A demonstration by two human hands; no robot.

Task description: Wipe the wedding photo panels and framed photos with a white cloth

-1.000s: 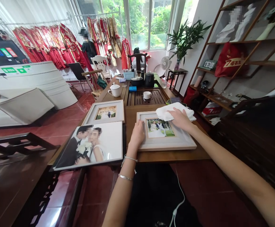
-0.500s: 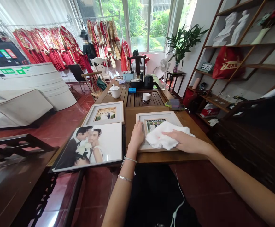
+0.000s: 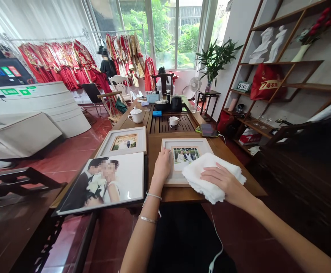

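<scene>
A light-framed picture frame (image 3: pixel 167 144) with a small couple photo lies flat on the wooden table. My left hand (image 3: pixel 162 163) grips its left edge, fingers closed round the border. My right hand (image 3: pixel 221 180) presses a white cloth (image 3: pixel 199 172) over the frame's lower right corner; the cloth hides that corner and hangs past the table's front edge. To the left lies a large wedding photo panel (image 3: pixel 128 182), its front corner jutting over the table edge. Just behind it rests another light picture frame (image 3: pixel 141 140) holding a small photo.
Farther back on the table (image 3: pixel 154 148) are a lidded white pot (image 3: pixel 136 115), a white cup (image 3: pixel 174 121) on a slatted tea tray (image 3: pixel 161 125), and a phone (image 3: pixel 209 129) with a cable. Shelves (image 3: pixel 279 64) stand at right. A person (image 3: pixel 107 66) is near hanging red garments.
My right hand has slid the cloth right and toward me, uncovering more of the couple photo. My left hand stays on the frame's left edge. The camera view has shifted slightly.
</scene>
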